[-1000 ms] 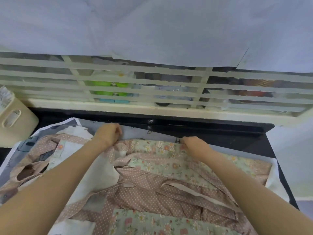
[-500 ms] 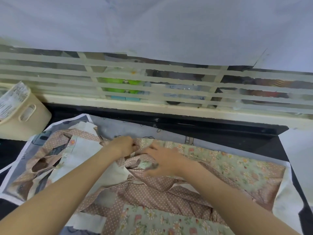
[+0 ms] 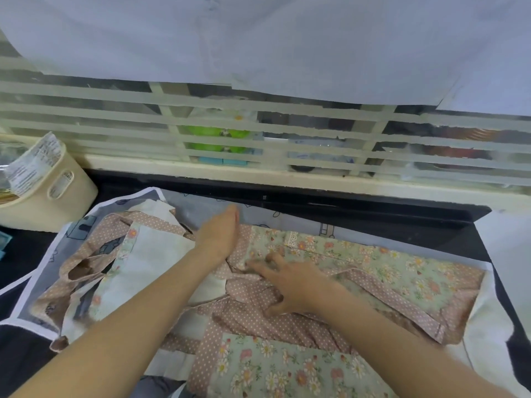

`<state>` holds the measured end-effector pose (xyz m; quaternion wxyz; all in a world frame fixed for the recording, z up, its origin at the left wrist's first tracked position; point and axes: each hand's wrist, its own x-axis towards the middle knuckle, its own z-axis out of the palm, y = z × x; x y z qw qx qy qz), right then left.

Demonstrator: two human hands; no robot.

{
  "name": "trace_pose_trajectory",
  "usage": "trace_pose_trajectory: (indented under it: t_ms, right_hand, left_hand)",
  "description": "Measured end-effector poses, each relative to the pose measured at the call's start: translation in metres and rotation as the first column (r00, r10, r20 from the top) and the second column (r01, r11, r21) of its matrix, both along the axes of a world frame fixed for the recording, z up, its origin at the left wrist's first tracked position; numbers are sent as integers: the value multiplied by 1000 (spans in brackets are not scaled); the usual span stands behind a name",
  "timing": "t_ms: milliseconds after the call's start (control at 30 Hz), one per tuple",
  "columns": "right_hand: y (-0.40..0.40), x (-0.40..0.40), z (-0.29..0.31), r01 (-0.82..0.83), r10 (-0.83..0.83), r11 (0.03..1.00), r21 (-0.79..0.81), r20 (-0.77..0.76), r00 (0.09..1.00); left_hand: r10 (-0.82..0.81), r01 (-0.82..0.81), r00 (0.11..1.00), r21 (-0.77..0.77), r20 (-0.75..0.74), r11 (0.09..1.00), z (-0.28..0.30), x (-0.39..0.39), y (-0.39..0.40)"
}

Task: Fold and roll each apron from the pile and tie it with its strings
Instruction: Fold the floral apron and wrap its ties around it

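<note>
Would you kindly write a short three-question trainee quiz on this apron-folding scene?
1. True or false: the left hand lies flat with straight fingers.
2. What does the right hand press on? A) the beige basket B) the floral apron C) the window sill
3. Fill in: the basket stands at the ____ edge of the view.

Key: 1 true; 2 B; 3 left.

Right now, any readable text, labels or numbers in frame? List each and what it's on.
None can be read.
Paper in the cream bin: lines of small print, too blurred to read.
Grey cloth under the aprons: printed drawings only, no words made out.
</note>
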<state>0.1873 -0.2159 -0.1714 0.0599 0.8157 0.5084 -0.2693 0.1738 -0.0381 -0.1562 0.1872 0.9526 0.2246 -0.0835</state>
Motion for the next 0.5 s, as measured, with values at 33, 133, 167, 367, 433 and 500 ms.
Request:
trace_pose_trajectory:
  t_ms: [33, 133, 167, 367, 433, 500]
  right_hand:
    - [1, -2, 1, -8, 8, 999, -48, 17, 1000]
    - [2, -9, 4, 5, 3, 991, -132, 59, 998]
    - [2, -12, 7, 11, -1, 990, -142, 65, 998]
    - [-4, -26, 13, 32, -5, 992, -124, 211, 978]
    - [-15, -27, 13, 122, -107, 992, -40, 266, 958]
    - [-34, -29, 14, 230, -227, 973, 30, 327, 917]
  left_hand:
    - [-28, 26, 998, 42, 56, 999, 2, -1, -1]
    - [-379, 380, 921, 2, 88, 925, 7, -8, -7]
    - [-504, 503, 864, -77, 14, 861, 6, -14, -10]
    - [-623, 663, 635, -92, -458, 743, -10, -44, -9]
    - [-583, 663, 653, -9, -483, 749, -10, -46, -16]
    - [-556, 656, 702, 99, -446, 748, -9, -47, -27]
